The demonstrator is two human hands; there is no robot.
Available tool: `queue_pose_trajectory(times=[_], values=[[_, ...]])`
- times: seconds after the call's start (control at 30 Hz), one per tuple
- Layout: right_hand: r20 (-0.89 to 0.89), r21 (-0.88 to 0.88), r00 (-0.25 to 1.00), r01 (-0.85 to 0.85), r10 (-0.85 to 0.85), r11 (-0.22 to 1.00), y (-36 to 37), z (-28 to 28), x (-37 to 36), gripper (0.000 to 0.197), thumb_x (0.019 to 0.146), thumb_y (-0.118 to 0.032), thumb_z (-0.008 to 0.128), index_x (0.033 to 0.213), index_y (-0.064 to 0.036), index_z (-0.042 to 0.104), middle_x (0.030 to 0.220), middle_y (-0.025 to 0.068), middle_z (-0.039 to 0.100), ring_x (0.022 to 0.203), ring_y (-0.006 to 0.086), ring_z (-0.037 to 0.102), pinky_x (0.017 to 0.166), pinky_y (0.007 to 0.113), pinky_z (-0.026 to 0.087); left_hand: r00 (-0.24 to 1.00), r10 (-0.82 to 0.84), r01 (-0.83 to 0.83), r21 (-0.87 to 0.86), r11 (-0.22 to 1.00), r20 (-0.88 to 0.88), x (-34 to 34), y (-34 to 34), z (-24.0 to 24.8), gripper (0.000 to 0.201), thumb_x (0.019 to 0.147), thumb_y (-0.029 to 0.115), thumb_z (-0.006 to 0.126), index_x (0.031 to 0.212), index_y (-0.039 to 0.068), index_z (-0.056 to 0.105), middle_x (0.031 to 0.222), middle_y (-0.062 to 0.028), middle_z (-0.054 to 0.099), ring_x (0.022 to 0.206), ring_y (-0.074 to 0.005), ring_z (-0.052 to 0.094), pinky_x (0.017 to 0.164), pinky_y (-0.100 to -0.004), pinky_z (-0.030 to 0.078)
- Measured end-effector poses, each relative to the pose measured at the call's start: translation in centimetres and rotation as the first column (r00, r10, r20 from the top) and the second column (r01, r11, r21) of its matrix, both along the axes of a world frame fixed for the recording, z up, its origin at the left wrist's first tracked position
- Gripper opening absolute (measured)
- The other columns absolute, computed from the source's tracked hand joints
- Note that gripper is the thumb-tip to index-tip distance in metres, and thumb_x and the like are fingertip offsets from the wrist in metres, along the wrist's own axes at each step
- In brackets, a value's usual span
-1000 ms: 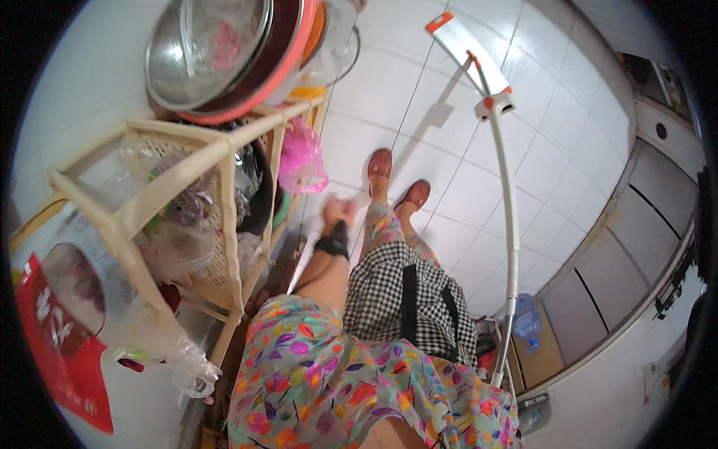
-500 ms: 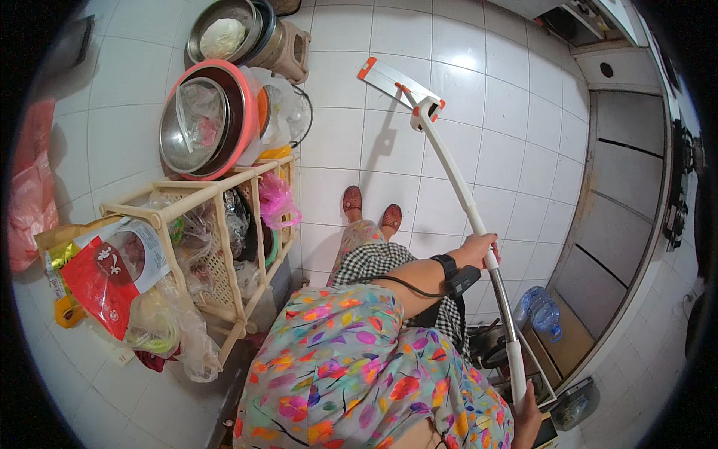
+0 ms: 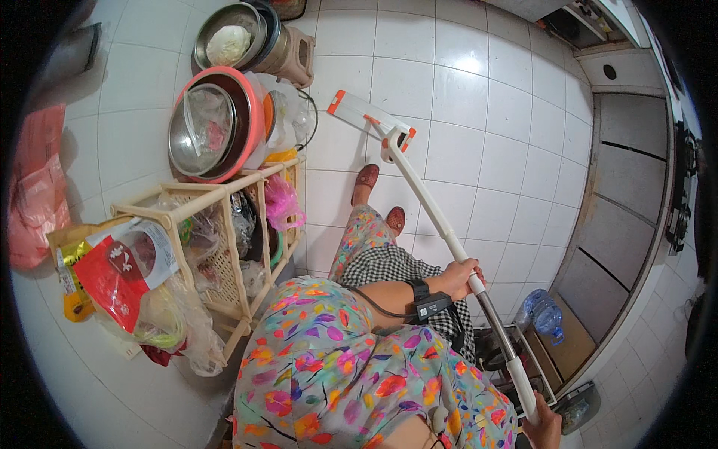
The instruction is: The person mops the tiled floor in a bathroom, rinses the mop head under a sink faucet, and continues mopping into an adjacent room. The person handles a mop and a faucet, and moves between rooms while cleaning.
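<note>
A flat mop with a white and orange head rests on the tiled floor, ahead of my feet. Its long pole, white with a metal stretch near the lower end, slants down to the right. Around the middle of that pole my left hand is closed; a black device is strapped to that wrist. My right hand grips the white end of the pole at the lower right, partly cut off by the dark rim. My red shoes stand just below the mop head.
At left, a cream plastic rack holds bagged goods, with a red packet hanging outside. Beyond it stand a pink basin and metal bowls. A large plastic bottle lies at right beside grey cabinet doors.
The mop head has slid left and toward me across the tiles. My left hand has moved slightly left and down with the pole, while my right hand has shifted a little right.
</note>
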State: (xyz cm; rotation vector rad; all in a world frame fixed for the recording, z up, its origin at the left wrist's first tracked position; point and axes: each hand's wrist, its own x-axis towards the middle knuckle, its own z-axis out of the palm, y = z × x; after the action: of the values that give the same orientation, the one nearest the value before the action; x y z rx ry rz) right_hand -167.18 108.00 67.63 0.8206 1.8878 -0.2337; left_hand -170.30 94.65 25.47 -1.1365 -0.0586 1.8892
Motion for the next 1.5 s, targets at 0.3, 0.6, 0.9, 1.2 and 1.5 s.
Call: queue_pose_trajectory(times=[0.3, 0.6, 0.9, 1.2, 1.5], values=[[-0.1, -0.123, 0.966, -0.249, 0.237, 0.961, -4.2, -4.6, -2.0, 0.072, 0.065, -0.004, 0.075, 0.133, -0.0086, 0.051, 0.102, 0.0255, 0.065, 0.094, 0.0342, 0.067, 0.077, 0.034, 0.051, 0.997, -0.078, 0.079, -0.175, 0.981, 0.017, -4.9, -6.6, -2.7, 0.016, 0.091, 0.014, 0.052, 0.086, 0.002, 0.043, 0.074, -0.0091, 0.047, 0.063, -0.0237, 0.049, 0.063, -0.0444, 0.05], [0.377, 0.126, 0.909, -0.239, 0.176, 0.963, -4.0, 2.2, -1.8, 0.064, 0.084, -0.008, 0.062, 0.141, -0.0304, 0.043, 0.101, 0.0214, 0.067, 0.077, 0.0268, 0.064, 0.066, 0.041, 0.049, 0.994, -0.029, 0.026, 0.032, 0.999, 0.103, -1.1, -4.0, 1.7, 0.015, 0.091, 0.015, 0.05, 0.084, 0.004, 0.043, 0.074, -0.007, 0.046, 0.068, -0.0233, 0.052, 0.066, -0.0408, 0.051], [-0.118, -0.041, 0.842, 0.526, -0.527, 0.85, 1.1, -1.6, 12.4, 0.055, 0.083, -0.033, 0.069, 0.134, -0.0179, 0.053, 0.13, 0.0164, 0.054, 0.109, 0.0319, 0.057, 0.093, 0.037, 0.048, 0.974, -0.165, 0.172, -0.031, 0.985, 0.155, 0.4, -3.8, 0.5, 0.011, 0.085, 0.007, 0.049, 0.076, 0.002, 0.044, 0.071, -0.0108, 0.045, 0.063, -0.026, 0.048, 0.06, -0.0434, 0.047], [-0.345, -0.152, 0.934, -0.154, 0.094, 0.976, -8.3, -12.4, -0.4, 0.081, 0.066, -0.001, 0.075, 0.139, -0.0149, 0.042, 0.098, 0.0271, 0.065, 0.088, 0.0384, 0.067, 0.072, 0.041, 0.053, 0.966, -0.163, 0.125, -0.191, 0.974, -0.199, -14.9, -10.3, -9.5, 0.013, 0.086, 0.008, 0.048, 0.075, 0.003, 0.044, 0.064, -0.0087, 0.044, 0.054, -0.0236, 0.047, 0.058, -0.0446, 0.05], [-0.152, -0.234, 0.988, -0.054, 0.018, 0.971, -12.2, -10.5, -6.7, 0.084, 0.072, -0.008, 0.074, 0.144, -0.0125, 0.032, 0.117, 0.0297, 0.059, 0.111, 0.0411, 0.058, 0.088, 0.04, 0.049, 0.94, -0.309, 0.265, -0.26, 0.929, -0.145, -20.4, -13.3, -9.6, 0.009, 0.082, 0.006, 0.048, 0.075, 0.001, 0.046, 0.063, -0.011, 0.047, 0.051, -0.0262, 0.051, 0.054, -0.0475, 0.052]])
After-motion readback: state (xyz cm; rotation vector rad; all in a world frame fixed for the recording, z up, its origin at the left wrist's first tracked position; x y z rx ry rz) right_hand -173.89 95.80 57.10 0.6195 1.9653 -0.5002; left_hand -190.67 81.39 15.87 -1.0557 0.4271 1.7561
